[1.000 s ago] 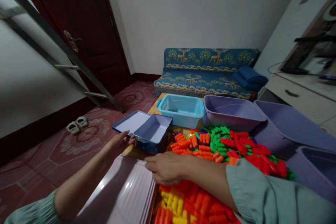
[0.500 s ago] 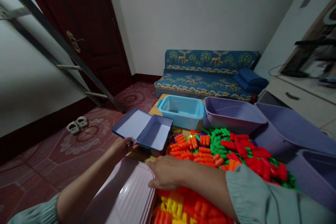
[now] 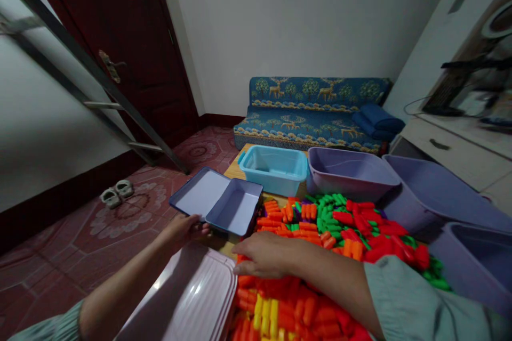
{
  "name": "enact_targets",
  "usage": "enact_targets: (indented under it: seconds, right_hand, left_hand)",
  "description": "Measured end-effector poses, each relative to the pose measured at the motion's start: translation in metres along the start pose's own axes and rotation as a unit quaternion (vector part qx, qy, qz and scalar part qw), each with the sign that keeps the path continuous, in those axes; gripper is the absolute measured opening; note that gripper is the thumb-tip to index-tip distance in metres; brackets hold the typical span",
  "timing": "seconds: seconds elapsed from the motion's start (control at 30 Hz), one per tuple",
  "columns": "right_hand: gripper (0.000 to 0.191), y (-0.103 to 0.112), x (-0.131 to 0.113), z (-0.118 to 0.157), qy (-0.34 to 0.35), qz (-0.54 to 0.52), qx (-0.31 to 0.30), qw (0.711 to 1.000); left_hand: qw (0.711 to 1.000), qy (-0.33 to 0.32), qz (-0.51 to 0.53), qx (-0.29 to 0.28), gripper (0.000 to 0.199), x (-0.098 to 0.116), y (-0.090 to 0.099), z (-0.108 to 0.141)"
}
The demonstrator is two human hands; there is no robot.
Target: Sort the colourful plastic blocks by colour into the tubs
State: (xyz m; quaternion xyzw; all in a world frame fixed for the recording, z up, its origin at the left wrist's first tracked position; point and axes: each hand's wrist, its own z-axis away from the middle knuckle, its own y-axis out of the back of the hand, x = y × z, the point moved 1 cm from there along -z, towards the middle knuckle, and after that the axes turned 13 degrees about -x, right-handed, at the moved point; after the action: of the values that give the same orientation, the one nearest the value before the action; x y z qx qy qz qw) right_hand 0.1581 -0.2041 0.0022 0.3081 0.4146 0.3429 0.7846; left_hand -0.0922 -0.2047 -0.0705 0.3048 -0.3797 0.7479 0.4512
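1. Atop the wooden counter [image 3: 234, 170], an open tin [image 3: 236, 205] stands lengthwise away from the person, hinged lid [image 3: 202, 189] laid leftward.
2. Closest to the tin, at its near left corner, the left hand [image 3: 190, 227] curls; whether it grips is unclear.
3. Just nearside of the tin, over bright plastic pieces [image 3: 306, 306], the right hand [image 3: 264, 253] hangs, thumb slightly parted, visibly holding nothing.

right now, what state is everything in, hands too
left hand: at the tin box, grip unclear
right hand: open, by the plastic pieces
tin box: open
tin lid: folded back
plastic pieces: heaped, some in rows
pink lids: stacked
blue tub: upright, uncovered
purple tubs: upright, uncovered
drawer: shut
door: looks shut
ladder: leaning
shoes: side by side
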Motion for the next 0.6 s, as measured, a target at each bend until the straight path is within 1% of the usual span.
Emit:
enact_targets:
  seconds: [0.1, 0.17, 0.27, 0.33, 0.4, 0.43, 0.53, 0.6]
  right_hand:
    - [0.042, 0.001, 0.001, 0.004, 0.018, -0.012, 0.032, 0.999]
    - [0.041, 0.001, 0.001, 0.009, 0.029, -0.017, 0.059, 0.998]
    - [0.038, 0.004, -0.007, 0.023, 0.027, -0.018, 0.085, 0.996]
    - [0.034, 0.007, -0.019, 0.039, 0.015, -0.016, 0.089, 0.996]
    - [0.029, 0.008, -0.034, 0.059, -0.001, -0.018, 0.084, 0.996]
    - [0.027, 0.007, -0.041, 0.069, -0.008, -0.021, 0.078, 0.997]
    - [0.023, -0.005, -0.059, 0.1, -0.022, -0.044, 0.083, 0.995]
    - [0.024, -0.02, -0.063, 0.117, -0.04, -0.074, 0.116, 0.99]
  left_hand:
    - [0.999, 0.042, -0.006, -0.025, 0.02, 0.0, 0.003, 0.003]
    - [0.996, 0.067, -0.013, -0.055, 0.022, 0.001, 0.007, 0.007]
    - [0.993, 0.073, -0.028, -0.084, 0.023, 0.004, 0.012, 0.015]
    - [0.993, 0.061, -0.055, -0.082, 0.017, 0.009, 0.014, 0.023]
    - [0.99, 0.044, -0.106, -0.079, 0.012, 0.015, 0.014, 0.034]
    - [0.987, 0.029, -0.14, -0.08, 0.014, 0.018, 0.013, 0.041]
    - [0.964, -0.027, -0.253, -0.08, 0.036, 0.026, 0.004, 0.068]
    - [0.936, -0.076, -0.333, -0.09, 0.052, 0.026, -0.009, 0.094]
